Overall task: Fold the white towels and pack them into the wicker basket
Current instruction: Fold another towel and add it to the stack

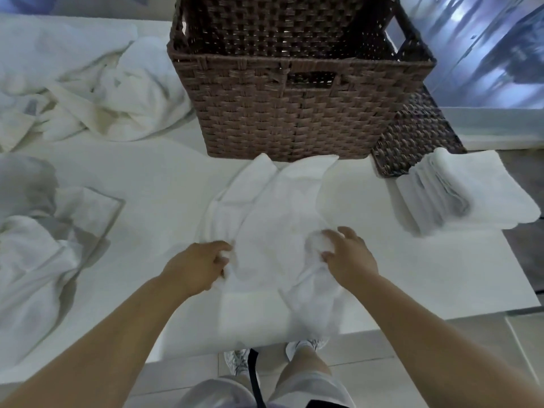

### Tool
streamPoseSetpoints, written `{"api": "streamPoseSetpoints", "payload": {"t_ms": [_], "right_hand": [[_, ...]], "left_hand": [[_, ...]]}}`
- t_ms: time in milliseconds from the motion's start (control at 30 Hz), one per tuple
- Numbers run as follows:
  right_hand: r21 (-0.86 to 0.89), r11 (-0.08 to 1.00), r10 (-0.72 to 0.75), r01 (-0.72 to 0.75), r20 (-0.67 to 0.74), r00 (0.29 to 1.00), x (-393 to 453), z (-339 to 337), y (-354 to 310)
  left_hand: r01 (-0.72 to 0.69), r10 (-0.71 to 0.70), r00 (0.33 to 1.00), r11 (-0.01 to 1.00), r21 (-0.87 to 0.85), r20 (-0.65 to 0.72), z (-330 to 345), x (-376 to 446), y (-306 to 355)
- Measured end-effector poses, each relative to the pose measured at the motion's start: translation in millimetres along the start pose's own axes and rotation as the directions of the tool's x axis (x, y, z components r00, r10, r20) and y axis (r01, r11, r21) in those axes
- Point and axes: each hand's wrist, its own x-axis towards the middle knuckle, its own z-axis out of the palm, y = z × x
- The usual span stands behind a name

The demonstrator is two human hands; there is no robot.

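A white towel [273, 207] lies crumpled on the white table, its near end hanging over the front edge. My left hand [197, 266] grips its left side and my right hand [347, 254] bunches its right side. The brown wicker basket [300, 98] stands just beyond the towel, and no towels show in the part of its inside that I can see. A stack of folded white towels [468, 189] rests to the right of the basket.
A heap of unfolded white towels [97, 92] lies at the back left, and more white and grey laundry [38, 240] at the near left. The basket's woven lid [412, 136] lies flat by its right side. The table's front edge [412, 322] is close to my legs.
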Motion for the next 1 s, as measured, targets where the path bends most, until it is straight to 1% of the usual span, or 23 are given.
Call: {"api": "streamPoseSetpoints", "payload": {"t_ms": [67, 133, 167, 233, 367, 433, 500, 533, 600, 633, 700, 767, 833, 900, 1000], "right_hand": [[0.194, 0.976, 0.108, -0.099, -0.034, 0.994, -5.8, 1.2, 2.1], [0.280, 0.939, 0.208, -0.200, -0.001, 0.978, -11.7, 5.9, 3.1], [0.310, 0.919, 0.248, -0.244, 0.026, 0.968, -14.2, 8.3, 2.9], [0.359, 0.885, 0.282, -0.297, 0.095, 0.955, -17.0, 13.3, 0.9], [0.526, 0.793, 0.244, -0.307, 0.188, 0.951, -20.5, 23.4, -6.4], [0.553, 0.777, 0.230, -0.302, 0.197, 0.953, -22.7, 25.6, -11.6], [0.551, 0.788, 0.221, -0.273, 0.160, 0.962, -23.4, 23.3, -16.4], [0.539, 0.805, 0.217, -0.249, 0.125, 0.968, -22.7, 20.6, -17.7], [0.519, 0.832, 0.214, -0.195, 0.025, 0.977, -21.0, 11.0, -19.8], [0.527, 0.832, 0.221, -0.172, -0.031, 0.975, -20.2, 5.1, -19.3], [0.560, 0.818, 0.245, -0.131, -0.133, 0.960, -18.7, -7.2, -15.6], [0.583, 0.808, 0.255, -0.084, -0.218, 0.942, -17.2, -19.3, -12.3], [0.592, 0.804, 0.255, -0.059, -0.253, 0.933, -15.5, -30.2, -11.9], [0.584, 0.809, 0.253, -0.066, -0.244, 0.936, -12.8, -41.2, -13.4], [0.603, 0.797, 0.231, -0.039, -0.243, 0.942, -10.2, -57.5, -12.8]], "left_hand": [[0.018, -0.002, 0.983, 0.996, 0.083, -0.184, 4.6, 2.7, -7.3], [0.002, 0.035, 0.963, 0.991, 0.136, -0.266, 9.1, 6.6, -15.2], [0.006, 0.026, 0.967, 0.992, 0.126, -0.253, 10.8, 8.7, -17.2], [0.033, -0.021, 0.984, 0.997, 0.069, -0.176, 12.1, 10.7, -17.0], [0.026, -0.023, 0.992, 0.999, 0.021, -0.121, 16.7, 11.9, -16.0], [0.024, -0.025, 0.996, 1.000, -0.012, -0.085, 17.8, 10.6, -17.0], [0.039, -0.041, 0.996, 0.999, -0.021, -0.080, 15.3, 7.6, -18.3], [0.055, -0.059, 0.994, 0.997, -0.053, -0.087, 12.9, 5.7, -19.9], [0.111, -0.128, 0.985, 0.983, -0.143, -0.112, 5.1, 3.7, -24.4], [0.137, -0.158, 0.979, 0.978, -0.159, -0.130, 0.3, 2.9, -26.7], [0.133, -0.156, 0.971, 0.981, -0.138, -0.178, -9.4, 2.8, -32.0], [0.098, -0.141, 0.966, 0.976, -0.195, -0.218, -19.7, 3.2, -33.9], [0.075, -0.155, 0.954, 0.953, -0.293, -0.258, -29.9, 1.3, -31.3], [0.049, -0.175, 0.930, 0.930, -0.364, -0.324, -38.5, -1.7, -27.0], [-0.028, -0.221, 0.871, 0.869, -0.494, -0.440, -52.9, -9.7, -22.3]]}}
